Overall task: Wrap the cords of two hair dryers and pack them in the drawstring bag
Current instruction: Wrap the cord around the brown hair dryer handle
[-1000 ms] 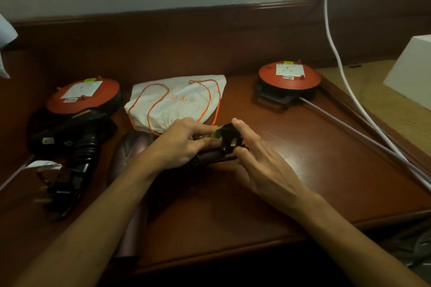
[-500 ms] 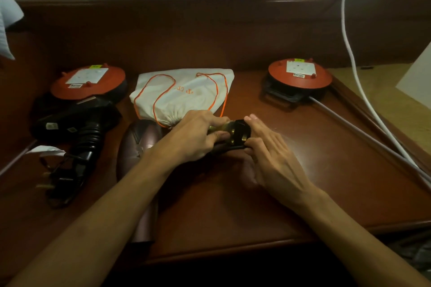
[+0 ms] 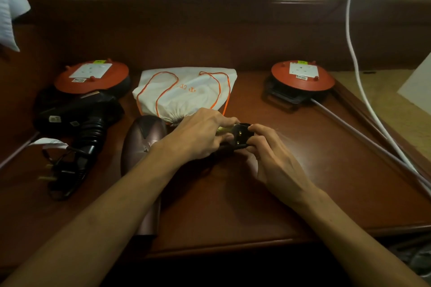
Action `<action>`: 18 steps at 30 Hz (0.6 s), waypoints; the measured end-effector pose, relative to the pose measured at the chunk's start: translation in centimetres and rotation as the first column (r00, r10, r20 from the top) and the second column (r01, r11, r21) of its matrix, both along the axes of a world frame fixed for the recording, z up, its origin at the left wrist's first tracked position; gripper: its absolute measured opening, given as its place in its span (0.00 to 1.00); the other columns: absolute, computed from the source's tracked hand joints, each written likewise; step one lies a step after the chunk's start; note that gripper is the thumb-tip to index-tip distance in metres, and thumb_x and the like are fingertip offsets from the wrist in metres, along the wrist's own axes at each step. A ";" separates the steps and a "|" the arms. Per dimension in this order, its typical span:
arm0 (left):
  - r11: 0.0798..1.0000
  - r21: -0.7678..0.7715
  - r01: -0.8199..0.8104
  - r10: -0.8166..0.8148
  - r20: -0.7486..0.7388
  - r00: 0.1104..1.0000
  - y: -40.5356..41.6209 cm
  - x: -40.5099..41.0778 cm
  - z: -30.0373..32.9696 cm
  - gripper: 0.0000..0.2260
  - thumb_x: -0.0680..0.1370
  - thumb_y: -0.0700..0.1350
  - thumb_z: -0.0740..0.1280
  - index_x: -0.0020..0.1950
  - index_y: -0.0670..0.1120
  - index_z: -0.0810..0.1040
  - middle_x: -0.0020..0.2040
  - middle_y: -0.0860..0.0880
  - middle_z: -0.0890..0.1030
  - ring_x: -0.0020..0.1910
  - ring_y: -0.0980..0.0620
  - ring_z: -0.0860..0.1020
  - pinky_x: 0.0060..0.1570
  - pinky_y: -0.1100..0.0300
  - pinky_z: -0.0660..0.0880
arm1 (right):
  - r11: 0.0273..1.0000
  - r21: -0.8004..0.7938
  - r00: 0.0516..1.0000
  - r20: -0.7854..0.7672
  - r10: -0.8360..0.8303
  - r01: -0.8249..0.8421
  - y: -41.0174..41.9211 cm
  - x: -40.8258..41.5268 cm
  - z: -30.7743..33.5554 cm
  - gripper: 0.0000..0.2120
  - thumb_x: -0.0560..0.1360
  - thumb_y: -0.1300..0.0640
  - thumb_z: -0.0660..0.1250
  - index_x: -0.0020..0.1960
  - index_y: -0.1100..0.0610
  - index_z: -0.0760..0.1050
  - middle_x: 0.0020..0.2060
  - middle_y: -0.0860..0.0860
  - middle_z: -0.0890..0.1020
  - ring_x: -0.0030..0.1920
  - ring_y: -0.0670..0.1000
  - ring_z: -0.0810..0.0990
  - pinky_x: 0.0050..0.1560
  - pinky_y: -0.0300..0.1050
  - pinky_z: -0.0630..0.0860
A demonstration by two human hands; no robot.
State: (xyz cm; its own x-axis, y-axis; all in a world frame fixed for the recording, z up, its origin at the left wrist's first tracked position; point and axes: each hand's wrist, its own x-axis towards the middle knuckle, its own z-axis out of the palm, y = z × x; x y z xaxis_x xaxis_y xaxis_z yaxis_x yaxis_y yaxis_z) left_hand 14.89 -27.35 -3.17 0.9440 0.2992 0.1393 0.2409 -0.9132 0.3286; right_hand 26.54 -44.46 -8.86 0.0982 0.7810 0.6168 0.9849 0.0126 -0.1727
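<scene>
A maroon hair dryer [image 3: 142,144] lies on the wooden desk [image 3: 233,205], its barrel pointing toward me. My left hand [image 3: 198,135] curls over the dryer's handle, which it hides. My right hand [image 3: 268,154] pinches that dryer's black plug [image 3: 241,135], brass pins showing, right beside my left fingers. A black hair dryer [image 3: 79,116] rests at the left with its cord and plug [image 3: 60,175] bundled below it. The white drawstring bag [image 3: 186,91] with orange cords lies flat behind my hands, its gathered mouth facing me.
Two red cable reels sit at the back, one left [image 3: 93,77] and one right [image 3: 302,77]. A white cable [image 3: 356,65] runs from a wall socket down the right side. The desk's front edge is near my forearms. A white cloth [image 3: 11,14] hangs at top left.
My right hand's fingers have curled tighter around the plug and pressed it closer to my left hand. The camera has moved nearer to the desk.
</scene>
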 end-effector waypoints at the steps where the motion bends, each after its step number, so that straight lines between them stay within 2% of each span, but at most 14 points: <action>1: 1.000 -0.001 0.000 0.000 0.002 1.000 0.1 0.0 -0.1 0.16 0.81 0.50 0.69 0.69 0.57 0.78 0.47 0.53 0.76 0.46 0.54 0.73 0.37 0.63 0.64 | 1.000 0.002 1.000 -0.005 0.001 -0.001 0.1 0.1 0.1 0.09 0.74 0.69 0.73 0.52 0.67 0.76 0.59 0.64 0.77 0.54 0.59 0.80 0.48 0.49 0.82; 5: 1.000 -0.011 0.016 -0.017 -0.011 1.000 0.5 0.2 -0.4 0.15 0.81 0.50 0.69 0.68 0.57 0.78 0.48 0.53 0.76 0.47 0.53 0.74 0.43 0.59 0.66 | 1.000 0.021 0.999 -0.030 0.010 -0.009 0.4 0.4 0.6 0.04 0.75 0.70 0.67 0.50 0.68 0.76 0.56 0.63 0.77 0.51 0.55 0.78 0.51 0.43 0.78; 8: 0.998 -0.048 0.042 -0.044 -0.022 0.999 0.9 0.3 -0.5 0.12 0.82 0.50 0.68 0.64 0.57 0.80 0.47 0.54 0.76 0.48 0.52 0.75 0.45 0.56 0.69 | 1.000 0.022 0.999 -0.043 0.021 -0.020 0.5 0.9 0.9 0.06 0.74 0.73 0.69 0.50 0.68 0.76 0.55 0.63 0.78 0.50 0.54 0.78 0.52 0.40 0.77; 10: 0.994 -0.088 0.065 -0.067 -0.018 0.998 1.4 0.4 -0.6 0.09 0.82 0.50 0.68 0.61 0.57 0.81 0.46 0.53 0.77 0.46 0.53 0.75 0.45 0.56 0.70 | 0.999 0.009 0.999 -0.017 0.030 -0.030 0.5 1.0 0.9 0.08 0.74 0.72 0.70 0.52 0.68 0.77 0.55 0.62 0.78 0.51 0.55 0.79 0.51 0.42 0.79; 14: 0.990 -0.121 0.077 -0.081 -0.027 0.996 1.6 0.7 -0.5 0.07 0.82 0.50 0.67 0.58 0.57 0.82 0.43 0.54 0.77 0.43 0.55 0.75 0.40 0.59 0.66 | 0.999 -0.032 0.997 0.071 -0.015 0.017 0.6 1.0 0.3 0.13 0.74 0.70 0.70 0.58 0.70 0.76 0.57 0.66 0.77 0.53 0.62 0.80 0.46 0.52 0.83; 18: 0.989 -0.119 0.083 -0.087 -0.031 0.996 1.7 0.7 -0.6 0.05 0.83 0.50 0.66 0.55 0.56 0.82 0.44 0.52 0.78 0.43 0.55 0.75 0.41 0.58 0.67 | 0.999 -0.024 0.992 0.116 -0.040 0.043 1.0 1.0 0.1 0.08 0.75 0.74 0.67 0.53 0.71 0.77 0.55 0.67 0.78 0.51 0.63 0.79 0.43 0.55 0.83</action>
State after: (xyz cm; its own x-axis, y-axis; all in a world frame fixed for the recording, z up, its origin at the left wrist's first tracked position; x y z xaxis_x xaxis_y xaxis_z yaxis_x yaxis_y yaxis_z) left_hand 15.59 -25.63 -3.82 0.9705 0.2297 0.0736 0.1774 -0.8866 0.4272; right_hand 27.52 -43.42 -8.80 0.0600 0.7937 0.6054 0.9979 -0.0318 -0.0573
